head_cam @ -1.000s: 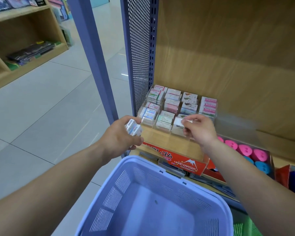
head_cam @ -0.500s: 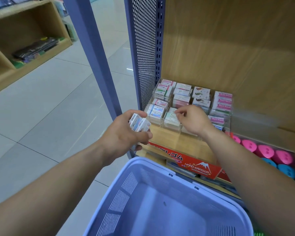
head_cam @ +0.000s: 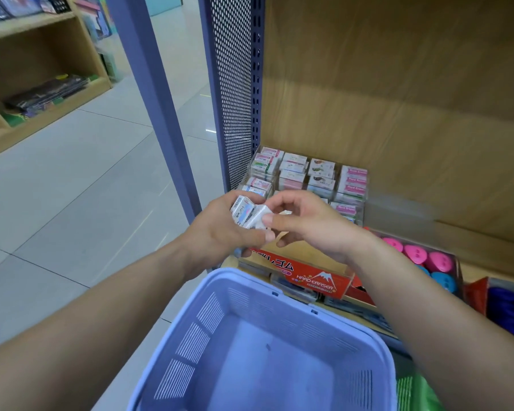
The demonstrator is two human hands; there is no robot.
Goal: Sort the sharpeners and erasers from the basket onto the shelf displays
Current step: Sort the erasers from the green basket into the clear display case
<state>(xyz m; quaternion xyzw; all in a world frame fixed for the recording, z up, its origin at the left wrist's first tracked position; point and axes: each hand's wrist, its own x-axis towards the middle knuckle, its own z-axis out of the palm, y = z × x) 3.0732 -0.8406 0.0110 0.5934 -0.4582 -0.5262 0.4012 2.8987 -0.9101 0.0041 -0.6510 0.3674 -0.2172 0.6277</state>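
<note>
My left hand (head_cam: pixel 220 232) grips a small stack of wrapped erasers (head_cam: pixel 242 212) in front of the shelf. My right hand (head_cam: pixel 306 223) has come across to it, and its thumb and fingers pinch the rightmost eraser (head_cam: pixel 258 219) of that stack. Behind both hands stands a clear tiered display (head_cam: pixel 350 185) filled with rows of boxed erasers. The lilac plastic basket (head_cam: pixel 208 318) sits below my arms, and the part of its inside that shows holds nothing.
A red "Hard Eraser" box (head_cam: pixel 315 280) stands on the shelf edge under my hands. Pink and blue round sharpeners (head_cam: pixel 422 256) fill a tray to the right. A perforated blue upright (head_cam: pixel 235 84) bounds the shelf's left side, with tiled floor and another wooden shelf unit (head_cam: pixel 27 84) beyond.
My right hand has left the display and moved left to the stack in my left hand, where it now pinches an eraser. The left hand has stayed where it was.
</note>
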